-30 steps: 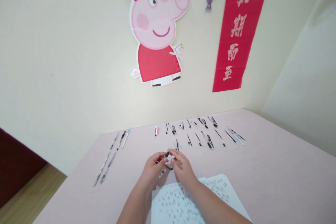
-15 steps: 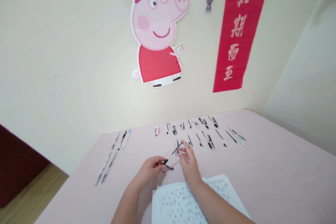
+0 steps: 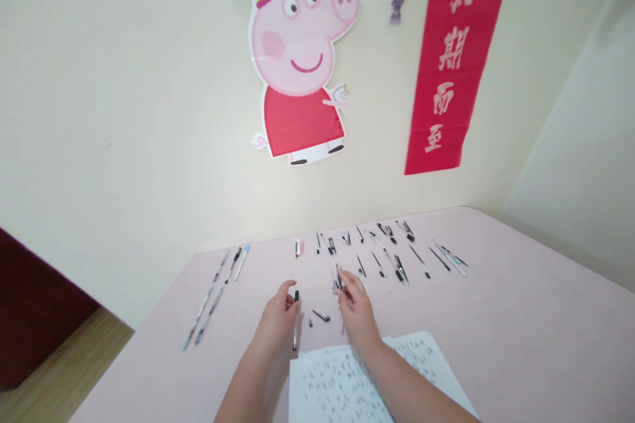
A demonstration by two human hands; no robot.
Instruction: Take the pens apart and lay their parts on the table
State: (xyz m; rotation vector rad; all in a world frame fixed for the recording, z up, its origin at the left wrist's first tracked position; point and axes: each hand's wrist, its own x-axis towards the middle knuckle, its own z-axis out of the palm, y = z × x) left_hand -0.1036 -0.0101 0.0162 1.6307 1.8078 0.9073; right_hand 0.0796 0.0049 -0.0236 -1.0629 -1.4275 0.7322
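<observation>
My left hand (image 3: 278, 317) is curled at a pen (image 3: 296, 327) with a dark top and a pale, see-through lower part, which points toward me. My right hand (image 3: 356, 307) reaches forward with its fingertips closed on a thin dark stick-like pen part (image 3: 339, 276), held at a small group of pen parts on the table. Between the hands lie a short dark pen piece with a clip (image 3: 321, 315) and a tiny dark tip piece (image 3: 310, 323). A sheet of paper with handwriting (image 3: 342, 383) lies under my right forearm.
Two rows of pen parts and thin refills (image 3: 381, 264) spread across the back right of the pink table (image 3: 520, 317). Several whole pens (image 3: 203, 317) lie at the left. A small pink-and-white item (image 3: 298, 248) lies near the wall, which bears a cartoon pig cutout (image 3: 302, 119).
My hands have moved apart. The pen at my left hand has swung to point toward me. My right hand's thin stick has tilted upright, and the clip piece now lies clear of my fingers.
</observation>
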